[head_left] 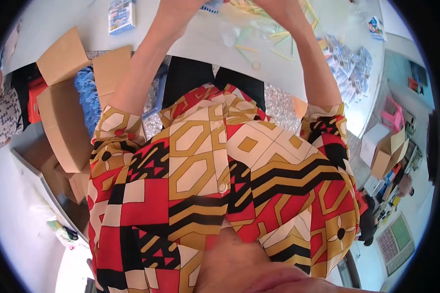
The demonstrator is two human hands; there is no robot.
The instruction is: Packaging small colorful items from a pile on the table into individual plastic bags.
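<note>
While both hands run off the top edge, their grip not to be told, the left forearm (142, 68) and right forearm (310, 63) reach over a white table (200, 46) to loose pastel straws (269, 41) lying unsorted, printed packets (349, 68) heaped right.

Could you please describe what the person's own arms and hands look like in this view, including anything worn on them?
Both forearms are bare, with no watch, bracelet or glove visible. The left short sleeve and the right short sleeve end near the elbows and belong to a loose button-front shirt printed with bold geometric shapes in red, black, cream and mustard gold. The hands run off the top edge, so rings cannot be checked.
</note>
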